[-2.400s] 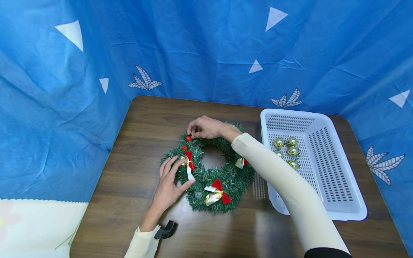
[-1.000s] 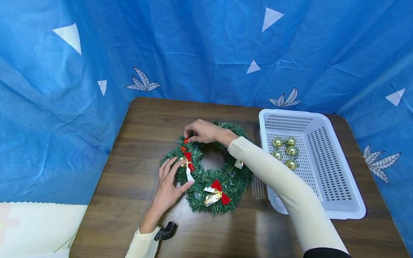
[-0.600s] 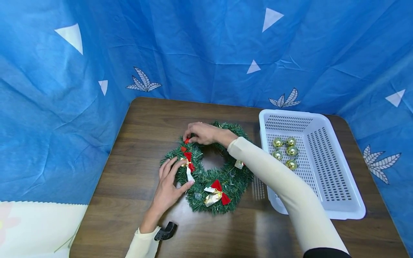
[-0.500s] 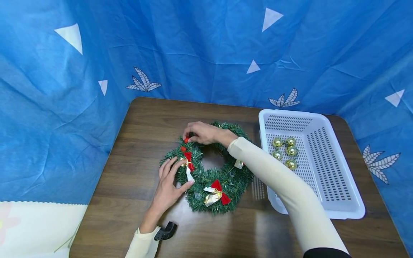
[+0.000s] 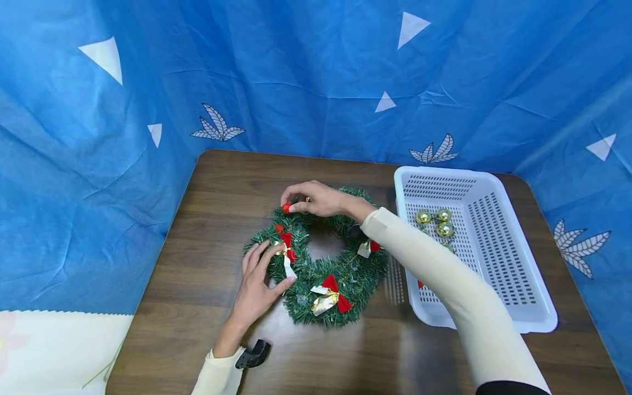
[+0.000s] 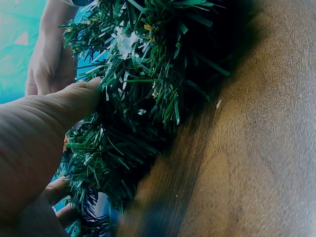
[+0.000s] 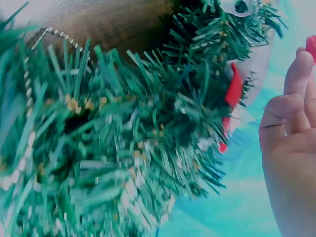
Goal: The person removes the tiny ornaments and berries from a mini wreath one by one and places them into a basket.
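A green tinsel wreath [image 5: 355,274] with red-and-gold bows [image 5: 332,296] lies on the table. My left hand [image 5: 259,282] holds its left side, thumb on the near part and fingers spread by a bow [image 5: 287,247]. In the left wrist view the thumb [image 6: 81,98] presses into the green strands. At the wreath's upper left, my right hand [image 5: 316,198] pinches a small red ball ornament [image 5: 286,208] between thumb and fingertips. Only a red edge of that ornament [image 7: 312,47] shows in the right wrist view. Another red piece [image 5: 279,227] sits just below on the wreath.
A white perforated basket [image 5: 530,247] stands at the right with several gold balls [image 5: 444,229] inside. A red bit [image 5: 420,285] shows in it beside my right sleeve, which covers part of the basket. Blue cloth [image 5: 316,71] hangs behind the wooden table [image 5: 207,219].
My right hand has risen slightly from the wreath with the red ball, which shows more now. The right forearm has shifted a little rightward, uncovering the right bow. My left hand stays put.
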`<move>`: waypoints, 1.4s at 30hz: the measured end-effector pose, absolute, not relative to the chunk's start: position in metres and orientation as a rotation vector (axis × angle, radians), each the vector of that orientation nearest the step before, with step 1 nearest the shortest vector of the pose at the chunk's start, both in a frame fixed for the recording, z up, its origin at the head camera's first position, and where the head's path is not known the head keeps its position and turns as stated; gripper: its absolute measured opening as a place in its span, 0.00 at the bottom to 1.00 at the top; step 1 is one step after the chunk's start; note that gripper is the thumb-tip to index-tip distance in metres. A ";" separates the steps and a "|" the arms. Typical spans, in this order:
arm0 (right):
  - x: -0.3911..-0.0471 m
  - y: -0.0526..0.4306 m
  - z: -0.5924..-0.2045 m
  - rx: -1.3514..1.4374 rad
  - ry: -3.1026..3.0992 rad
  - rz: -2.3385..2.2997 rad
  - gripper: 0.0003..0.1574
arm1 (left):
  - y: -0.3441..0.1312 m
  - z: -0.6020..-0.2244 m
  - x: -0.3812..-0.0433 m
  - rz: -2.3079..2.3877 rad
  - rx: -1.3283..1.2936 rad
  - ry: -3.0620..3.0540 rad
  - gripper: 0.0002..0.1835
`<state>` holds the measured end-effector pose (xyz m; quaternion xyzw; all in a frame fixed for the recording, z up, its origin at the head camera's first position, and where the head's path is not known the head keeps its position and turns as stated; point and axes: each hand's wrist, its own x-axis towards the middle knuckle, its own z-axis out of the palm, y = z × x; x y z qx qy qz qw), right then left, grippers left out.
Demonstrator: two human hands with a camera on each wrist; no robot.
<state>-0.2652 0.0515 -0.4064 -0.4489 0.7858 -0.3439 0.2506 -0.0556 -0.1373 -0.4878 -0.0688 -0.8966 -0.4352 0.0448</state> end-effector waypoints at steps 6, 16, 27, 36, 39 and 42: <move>-0.260 0.069 -0.390 -1.260 2.095 -1.019 0.13 | -0.137 -0.488 -0.055 -1.329 -0.206 -2.739 0.40; -0.250 0.113 -0.372 -1.221 2.101 -1.074 0.12 | -0.136 -0.487 -0.055 -1.333 -0.196 -2.743 0.40; -0.233 0.178 -0.368 -1.068 2.164 -1.067 0.13 | -0.137 -0.489 -0.055 -1.338 -0.199 -2.736 0.40; -0.222 0.245 -0.367 -0.898 2.298 -1.067 0.11 | -0.137 -0.488 -0.055 -1.332 -0.189 -2.748 0.40; -0.217 0.266 -0.368 -0.843 2.336 -1.042 0.11 | -0.136 -0.487 -0.055 -1.329 -0.186 -2.746 0.40; -0.210 0.285 -0.370 -0.783 2.362 -1.016 0.11 | -0.135 -0.487 -0.055 -1.328 -0.186 -2.746 0.40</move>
